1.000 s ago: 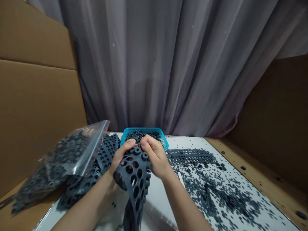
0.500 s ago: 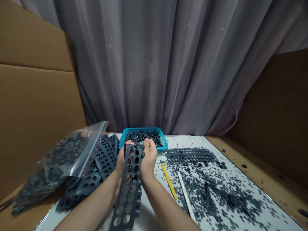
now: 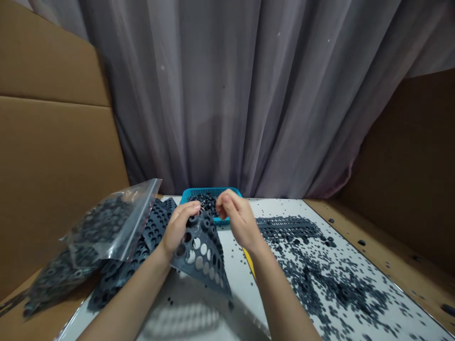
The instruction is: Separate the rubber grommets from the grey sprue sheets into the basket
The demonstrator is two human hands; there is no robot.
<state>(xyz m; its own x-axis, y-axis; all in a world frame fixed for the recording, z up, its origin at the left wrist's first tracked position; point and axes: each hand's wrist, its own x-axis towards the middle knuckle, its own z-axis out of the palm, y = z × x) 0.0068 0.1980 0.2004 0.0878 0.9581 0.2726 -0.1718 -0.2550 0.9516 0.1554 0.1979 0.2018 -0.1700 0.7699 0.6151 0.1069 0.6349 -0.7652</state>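
A dark grey rubber sheet (image 3: pixel 202 253) full of round holes is held up over the white table (image 3: pixel 234 279). My left hand (image 3: pixel 179 227) grips its upper left edge with the fingers curled round it. My right hand (image 3: pixel 236 218) is pinched at the sheet's top edge, fingers pressed together on a small grey ring still set in the sheet. Just behind both hands stands a blue basket (image 3: pixel 188 193) filled with small grey rings.
A clear plastic bag (image 3: pixel 95 227) of grey sheets lies at the left on a stack of more punched sheets (image 3: pixel 149 232). Many loose grey rings (image 3: pixel 320 279) cover the table's right half. Cardboard walls flank both sides; a grey curtain hangs behind.
The sheet has swung from hanging straight down to tilted flat toward the right. My right hand has shifted right and up along its top edge. The yellow stick is now mostly hidden by my right arm.
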